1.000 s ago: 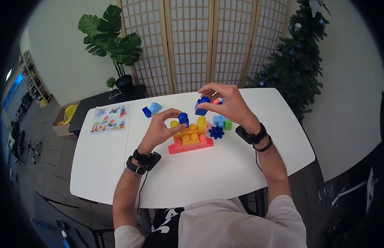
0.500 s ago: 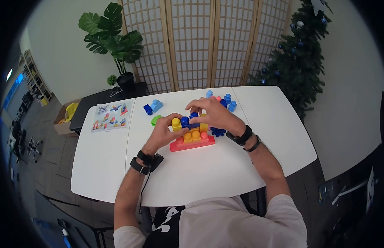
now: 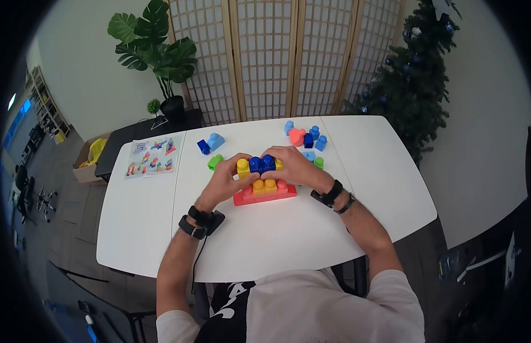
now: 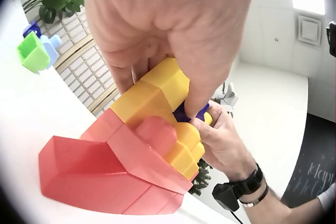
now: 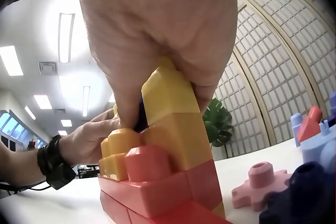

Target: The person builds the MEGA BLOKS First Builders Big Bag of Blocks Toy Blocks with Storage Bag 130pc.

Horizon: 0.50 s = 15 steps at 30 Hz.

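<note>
A red base (image 3: 265, 198) carries orange blocks (image 3: 264, 186), with yellow blocks (image 3: 243, 168) at the two ends above them. Between the yellow ends sit two blue blocks (image 3: 262, 165) side by side. My left hand (image 3: 226, 180) grips the left end of this stack, thumb in front and fingers behind. On the right end, my right hand (image 3: 301, 168) does the same around the other yellow block (image 5: 170, 90), its thumb against the blue. Both thumbs nearly meet at the front. The undersides of the blue blocks are hidden.
Loose blue blocks (image 3: 203, 147) and a green block (image 3: 215, 162) lie at the back left. A red block (image 3: 297, 137) and several blue ones stand at the back right. Beside the stack are a pink gear (image 5: 261, 186) and a dark blue gear (image 5: 301, 196). A printed sheet (image 3: 153, 158) lies left.
My right hand has brought a blue block from the back right onto the stack beside the other blue one. Both hands now wrap the stack's ends.
</note>
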{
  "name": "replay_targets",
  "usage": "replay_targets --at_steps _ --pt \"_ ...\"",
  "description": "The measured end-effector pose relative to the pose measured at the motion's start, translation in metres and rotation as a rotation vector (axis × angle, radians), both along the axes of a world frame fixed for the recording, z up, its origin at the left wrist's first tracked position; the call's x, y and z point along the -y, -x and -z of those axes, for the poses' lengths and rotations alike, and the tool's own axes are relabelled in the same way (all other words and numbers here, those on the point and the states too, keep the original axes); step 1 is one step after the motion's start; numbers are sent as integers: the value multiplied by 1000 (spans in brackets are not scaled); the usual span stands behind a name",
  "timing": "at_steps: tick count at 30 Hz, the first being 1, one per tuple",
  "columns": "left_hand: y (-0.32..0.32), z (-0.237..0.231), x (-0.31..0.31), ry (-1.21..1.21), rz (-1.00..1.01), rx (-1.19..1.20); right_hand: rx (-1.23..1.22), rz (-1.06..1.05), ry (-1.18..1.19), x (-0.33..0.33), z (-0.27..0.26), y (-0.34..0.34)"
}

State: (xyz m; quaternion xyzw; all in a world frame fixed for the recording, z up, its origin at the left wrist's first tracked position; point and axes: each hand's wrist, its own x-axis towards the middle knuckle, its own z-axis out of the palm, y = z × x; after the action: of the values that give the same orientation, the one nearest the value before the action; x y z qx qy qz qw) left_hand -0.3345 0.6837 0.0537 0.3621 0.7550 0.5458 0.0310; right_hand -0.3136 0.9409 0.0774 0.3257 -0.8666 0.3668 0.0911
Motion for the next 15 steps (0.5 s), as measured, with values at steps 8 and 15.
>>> replay_targets --at_steps 8,15 --pt "-1 6 -1 16 12 29 -56 17 -64 2 -2 3" --pt "-2 6 0 33 35 102 -37 -8 -107 2 -7 0"
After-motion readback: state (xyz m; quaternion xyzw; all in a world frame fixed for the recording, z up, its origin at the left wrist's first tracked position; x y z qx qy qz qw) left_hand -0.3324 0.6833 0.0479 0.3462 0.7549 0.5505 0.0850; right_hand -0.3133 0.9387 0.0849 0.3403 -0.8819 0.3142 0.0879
